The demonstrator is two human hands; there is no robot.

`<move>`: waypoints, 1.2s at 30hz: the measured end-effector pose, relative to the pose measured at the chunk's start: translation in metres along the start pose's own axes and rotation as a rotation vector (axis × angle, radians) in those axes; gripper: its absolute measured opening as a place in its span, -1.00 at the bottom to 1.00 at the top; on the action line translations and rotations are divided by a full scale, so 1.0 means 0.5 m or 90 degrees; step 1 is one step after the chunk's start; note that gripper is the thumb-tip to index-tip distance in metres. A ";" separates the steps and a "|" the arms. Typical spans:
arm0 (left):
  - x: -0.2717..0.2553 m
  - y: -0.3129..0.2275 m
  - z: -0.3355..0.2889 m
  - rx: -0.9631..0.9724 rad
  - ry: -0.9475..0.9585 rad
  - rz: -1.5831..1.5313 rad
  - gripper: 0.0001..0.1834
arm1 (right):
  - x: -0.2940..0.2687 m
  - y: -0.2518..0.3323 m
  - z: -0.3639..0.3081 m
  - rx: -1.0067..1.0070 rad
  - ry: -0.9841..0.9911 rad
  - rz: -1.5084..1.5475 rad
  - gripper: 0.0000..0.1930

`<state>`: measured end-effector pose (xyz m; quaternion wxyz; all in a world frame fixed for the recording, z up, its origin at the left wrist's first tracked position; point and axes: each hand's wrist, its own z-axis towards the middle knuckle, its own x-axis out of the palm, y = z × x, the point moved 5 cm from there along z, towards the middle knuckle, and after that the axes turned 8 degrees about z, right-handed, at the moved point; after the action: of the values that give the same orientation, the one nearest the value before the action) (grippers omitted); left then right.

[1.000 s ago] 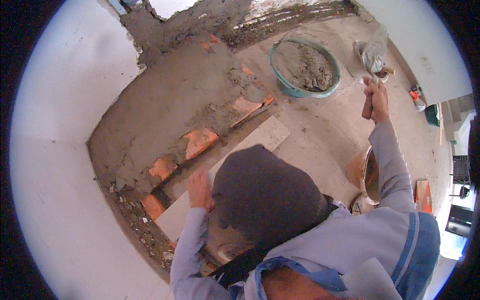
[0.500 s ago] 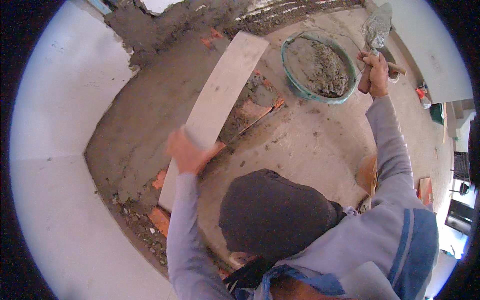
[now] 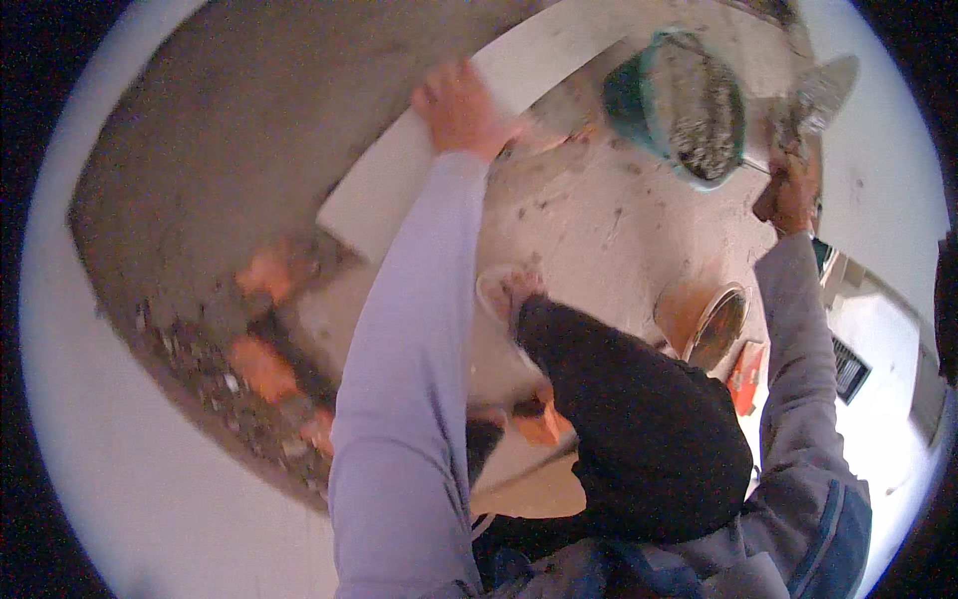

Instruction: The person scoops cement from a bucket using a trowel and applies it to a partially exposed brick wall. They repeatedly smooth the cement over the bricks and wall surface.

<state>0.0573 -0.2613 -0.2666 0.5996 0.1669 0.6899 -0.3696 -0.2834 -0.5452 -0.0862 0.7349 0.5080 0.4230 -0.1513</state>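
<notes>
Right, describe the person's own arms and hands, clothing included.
Both arms wear long sleeves reaching about to the wrist. The left sleeve is plain, pale lavender-grey; the right sleeve looks a darker grey, with a dark blue shoulder panel carrying a lighter stripe. The left grip and right grip are bare, ungloved hands, the right one blurred.

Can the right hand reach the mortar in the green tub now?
Likely yes: the right hand, holding a trowel, is beside the green tub, whose open top leaves the mortar exposed.
</notes>
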 end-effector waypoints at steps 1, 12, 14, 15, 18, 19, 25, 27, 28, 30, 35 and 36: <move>0.018 -0.005 0.005 -0.010 0.032 -0.073 0.07 | -0.021 -0.024 0.001 0.039 0.043 0.040 -0.82; -0.417 -0.076 -0.782 0.012 0.595 -0.458 -0.32 | 0.086 -0.002 0.000 -0.182 0.313 -0.294 -0.54; -0.463 -0.105 -0.884 -0.141 0.612 -0.579 -0.40 | 0.115 0.042 0.018 0.005 0.316 -0.244 -0.63; -0.478 -0.106 -0.930 -0.244 0.587 -0.617 -0.41 | 0.097 0.066 0.012 0.038 0.312 -0.212 -0.66; -0.493 -0.084 -0.984 -0.294 0.662 -0.422 -0.41 | 0.051 0.038 0.056 -0.034 0.311 -0.106 -0.72; -0.485 -0.075 -0.989 -0.274 0.705 -0.302 -0.42 | 0.072 0.031 0.016 0.078 0.280 0.247 -0.73; -0.414 -0.130 -0.948 -0.434 0.324 -0.554 -0.47 | 0.122 0.262 -0.198 0.509 0.374 0.318 -0.83; -0.418 -0.123 -0.956 -0.484 0.405 -0.594 -0.51 | 0.138 0.345 -0.227 0.581 0.435 0.321 -0.86; -0.424 -0.125 -0.972 -0.501 0.451 -0.617 -0.53 | 0.120 0.370 -0.254 0.601 0.443 0.303 -0.86; -0.403 -0.141 -0.983 -0.416 0.587 -0.623 -0.58 | 0.092 0.413 -0.293 0.618 0.453 0.246 -0.85; -0.414 -0.196 -1.031 -0.256 0.741 -0.514 -0.63 | 0.145 0.535 -0.455 0.600 0.488 0.419 -0.90; -0.427 -0.191 -1.032 -0.249 0.764 -0.540 -0.63 | 0.163 0.585 -0.480 0.599 0.531 0.417 -0.90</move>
<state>-0.3223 0.0865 -0.0302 -0.0534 -0.0497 0.9557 -0.2852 -0.1566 -0.1900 0.0014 0.2220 0.8884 0.3842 0.1179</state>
